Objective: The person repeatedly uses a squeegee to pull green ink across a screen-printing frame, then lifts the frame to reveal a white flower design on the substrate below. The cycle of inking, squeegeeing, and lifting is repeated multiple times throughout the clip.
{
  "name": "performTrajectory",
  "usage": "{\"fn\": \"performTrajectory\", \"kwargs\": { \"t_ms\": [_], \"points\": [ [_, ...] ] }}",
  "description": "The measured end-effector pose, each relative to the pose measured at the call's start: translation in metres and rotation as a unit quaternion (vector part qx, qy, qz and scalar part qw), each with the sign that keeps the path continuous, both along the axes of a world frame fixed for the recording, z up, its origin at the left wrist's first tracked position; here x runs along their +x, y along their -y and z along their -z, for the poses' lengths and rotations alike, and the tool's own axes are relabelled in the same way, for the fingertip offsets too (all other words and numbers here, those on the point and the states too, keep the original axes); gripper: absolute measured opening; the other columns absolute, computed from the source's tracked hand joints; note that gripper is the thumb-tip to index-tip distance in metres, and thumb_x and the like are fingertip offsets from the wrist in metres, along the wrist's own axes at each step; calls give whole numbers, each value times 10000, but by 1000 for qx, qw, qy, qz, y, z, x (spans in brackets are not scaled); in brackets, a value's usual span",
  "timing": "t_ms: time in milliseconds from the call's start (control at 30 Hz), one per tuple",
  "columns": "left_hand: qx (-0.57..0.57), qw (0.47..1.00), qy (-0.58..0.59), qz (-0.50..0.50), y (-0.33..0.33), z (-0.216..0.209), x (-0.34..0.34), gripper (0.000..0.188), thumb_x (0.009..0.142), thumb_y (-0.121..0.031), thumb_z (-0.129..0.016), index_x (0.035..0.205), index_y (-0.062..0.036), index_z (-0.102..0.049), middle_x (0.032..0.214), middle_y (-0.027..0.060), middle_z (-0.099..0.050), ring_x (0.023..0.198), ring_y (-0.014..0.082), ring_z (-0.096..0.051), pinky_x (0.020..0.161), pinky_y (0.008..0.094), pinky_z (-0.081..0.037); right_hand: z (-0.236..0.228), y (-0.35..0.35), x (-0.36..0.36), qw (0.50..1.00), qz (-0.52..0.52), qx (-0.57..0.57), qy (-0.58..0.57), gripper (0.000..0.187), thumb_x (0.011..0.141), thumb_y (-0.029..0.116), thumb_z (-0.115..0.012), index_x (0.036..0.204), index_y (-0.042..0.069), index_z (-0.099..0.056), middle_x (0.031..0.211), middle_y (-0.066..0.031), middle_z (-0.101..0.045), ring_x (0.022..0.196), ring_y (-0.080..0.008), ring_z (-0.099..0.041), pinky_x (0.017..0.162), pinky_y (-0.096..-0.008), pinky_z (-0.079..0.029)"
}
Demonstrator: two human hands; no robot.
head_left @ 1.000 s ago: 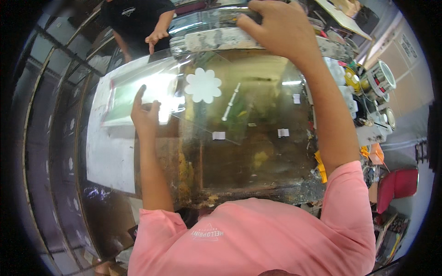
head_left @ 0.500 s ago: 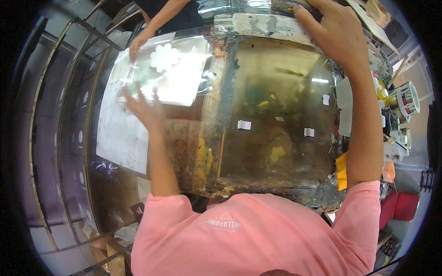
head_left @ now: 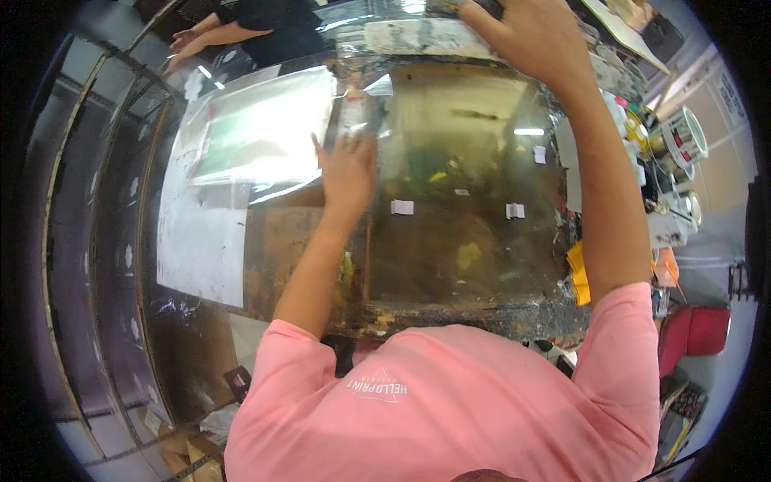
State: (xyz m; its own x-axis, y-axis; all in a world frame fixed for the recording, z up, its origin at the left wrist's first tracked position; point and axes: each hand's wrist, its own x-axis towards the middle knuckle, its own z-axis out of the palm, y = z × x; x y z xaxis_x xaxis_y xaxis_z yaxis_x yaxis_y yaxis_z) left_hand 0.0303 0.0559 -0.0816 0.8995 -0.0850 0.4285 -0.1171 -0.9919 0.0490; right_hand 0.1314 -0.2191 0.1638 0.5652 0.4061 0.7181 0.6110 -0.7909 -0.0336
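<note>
My left hand (head_left: 348, 175) is beside the right edge of a bright stack of clear plastic sheets (head_left: 269, 132). Its fingers are stretched out and apart, slightly blurred. A loose, shiny corner of clear sheet (head_left: 381, 85) shows just beyond them; whether the fingers touch it is hard to see. Farther right, my right hand (head_left: 530, 38) is over the far end of a dark, glossy work surface (head_left: 458, 265). Its thumb points left, while the other fingers run out of view, so any grip is hidden. Small white tabs (head_left: 402, 208) lie on the glossy surface.
Across the table, another person's hands (head_left: 197, 38) are near a clear sheet with a white flower shape (head_left: 193, 84). Beneath the stack lies a white board (head_left: 201, 249). Paint tubs (head_left: 683, 136) stand at right, with an orange cloth (head_left: 577, 273) nearby. Metal racks (head_left: 92, 201) rise at left.
My left hand has moved right, off the stack's left side. The flower-marked sheet has gone to the far left with the other person. The whole view has shifted slightly.
</note>
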Motion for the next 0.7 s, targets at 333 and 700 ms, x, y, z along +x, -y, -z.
{"fn": "performTrajectory", "kwargs": {
  "t_ms": [333,700],
  "points": [
    [-68,958,-153,233,170,48,-1,1306,699,-1023,-548,1599,-78,-497,1697,255,-351,1577,546,-242,1281,699,-56,2,1,0,1000,4,-5,-4,498,901,473,-608,780,2,-718,788,-238,-720,801,-424,-711,783,-534,-527],
    [-92,953,-100,272,212,49,-8,1282,686,-1036,-516,1510,-56,-590,1624,273,-443,1532,535,-341,1252,753,-37,-4,2,10,1000,-6,-8,-20,522,908,447,-571,764,-24,-747,737,-255,-711,751,-427,-721,786,-523,-562]
  ]
}}
